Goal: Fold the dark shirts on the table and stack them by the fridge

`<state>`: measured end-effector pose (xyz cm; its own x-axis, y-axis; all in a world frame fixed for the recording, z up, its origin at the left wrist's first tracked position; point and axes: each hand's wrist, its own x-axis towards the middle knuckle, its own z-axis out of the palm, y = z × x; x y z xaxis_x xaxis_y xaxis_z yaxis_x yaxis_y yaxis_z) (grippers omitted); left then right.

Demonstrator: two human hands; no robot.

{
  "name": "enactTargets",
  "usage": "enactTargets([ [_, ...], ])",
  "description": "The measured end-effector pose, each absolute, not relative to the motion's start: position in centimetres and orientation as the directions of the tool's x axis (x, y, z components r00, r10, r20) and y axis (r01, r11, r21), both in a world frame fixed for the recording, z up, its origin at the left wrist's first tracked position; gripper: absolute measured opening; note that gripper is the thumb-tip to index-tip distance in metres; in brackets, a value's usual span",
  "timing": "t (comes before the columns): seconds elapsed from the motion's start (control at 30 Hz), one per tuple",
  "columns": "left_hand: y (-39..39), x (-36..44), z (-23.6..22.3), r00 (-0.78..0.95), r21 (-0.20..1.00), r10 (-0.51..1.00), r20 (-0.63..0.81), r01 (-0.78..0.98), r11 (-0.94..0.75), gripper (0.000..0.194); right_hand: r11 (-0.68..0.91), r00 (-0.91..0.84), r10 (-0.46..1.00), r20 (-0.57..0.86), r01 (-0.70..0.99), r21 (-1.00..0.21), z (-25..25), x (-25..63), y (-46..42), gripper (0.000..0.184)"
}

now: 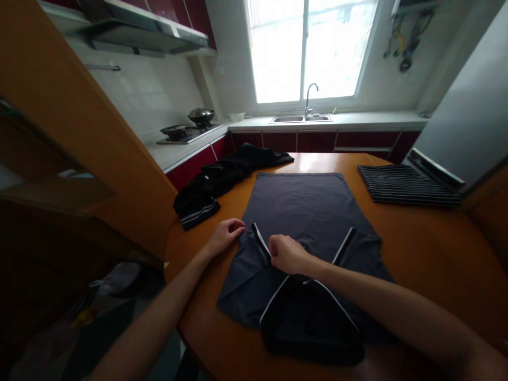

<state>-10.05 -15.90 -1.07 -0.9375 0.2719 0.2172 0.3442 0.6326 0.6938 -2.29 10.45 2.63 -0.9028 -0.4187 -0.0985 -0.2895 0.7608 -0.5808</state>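
Note:
A grey polo shirt (305, 201) is spread on the wooden table, its hem toward the window and its black, white-edged collar (313, 323) toward me. Both sleeves lie folded inward over the body, showing black-and-white cuffs (344, 245). My right hand (289, 255) is closed on the left-side sleeve by its cuff, with the fingertips hidden beneath the hand. At the shirt's left edge, my left hand (225, 236) has its fingers curled and its thumb and forefinger together against the cloth.
Dark clothing (226, 172) with a striped cuff is heaped at the table's left rear. A folded striped cloth (408, 184) lies at the right. Beyond the table (432, 238) are a sink (289, 119), a stove with pans (200, 115) and a range hood (146, 32).

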Motion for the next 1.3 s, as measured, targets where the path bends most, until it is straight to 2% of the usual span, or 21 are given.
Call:
enactTargets([
  [0.1,-16.0,-10.1,-1.1,-0.937,0.701,0.276,0.215,0.345,0.625,0.029,0.779,-0.918,-0.387,-0.09,-0.273,-0.565,2.8,-2.1,10.4,0.012],
  [0.3,-15.8,-10.0,-1.3,-0.939,0.7,0.268,0.218,0.341,0.627,0.029,0.796,-0.91,-0.406,-0.085,-0.307,-0.521,2.3,-1.8,10.1,0.021],
  [0.63,-15.5,-9.4,-0.6,-0.936,0.683,0.252,0.246,0.352,0.64,0.026,0.691,-0.893,-0.446,-0.064,-0.297,-0.659,4.5,-2.8,11.3,0.014],
  [0.77,-15.6,-9.6,-0.9,-0.93,0.659,0.274,0.245,0.367,0.656,0.022,0.703,-0.864,-0.49,-0.116,-0.314,-0.638,4.3,-3.1,11.5,0.017],
  [0.9,-15.4,-9.3,-0.4,-0.885,0.543,0.299,0.356,0.456,0.705,0.017,0.745,-0.844,-0.517,-0.144,-0.36,-0.561,4.0,-2.8,11.4,0.018],
  [0.97,-14.9,-8.5,0.1,-0.826,0.444,0.325,0.46,0.531,0.722,0.017,0.761,-0.864,-0.5,-0.063,-0.403,-0.509,4.2,-2.5,11.2,0.018],
  [1.03,-14.1,-7.5,0.6,-0.769,0.36,0.4,0.5,0.604,0.711,0.023,0.745,-0.862,-0.499,0.083,-0.476,-0.466,4.2,-2.3,10.9,0.02],
  [1.13,-12.7,-6.2,0.8,-0.706,0.293,0.59,0.392,0.703,0.648,0.03,0.653,-0.774,-0.586,0.24,-0.626,-0.427,3.5,-2.0,10.3,0.026],
  [1.23,-12.1,-5.6,0.5,-0.684,0.277,0.701,0.204,0.727,0.629,0.04,0.557,-0.674,-0.699,0.24,-0.723,-0.408,2.2,-1.6,9.9,0.029],
  [1.3,-12.1,-5.6,0.2,-0.693,0.261,0.712,0.112,0.712,0.652,0.047,0.535,-0.635,-0.745,0.203,-0.751,-0.387,1.5,-1.2,9.9,0.041],
])
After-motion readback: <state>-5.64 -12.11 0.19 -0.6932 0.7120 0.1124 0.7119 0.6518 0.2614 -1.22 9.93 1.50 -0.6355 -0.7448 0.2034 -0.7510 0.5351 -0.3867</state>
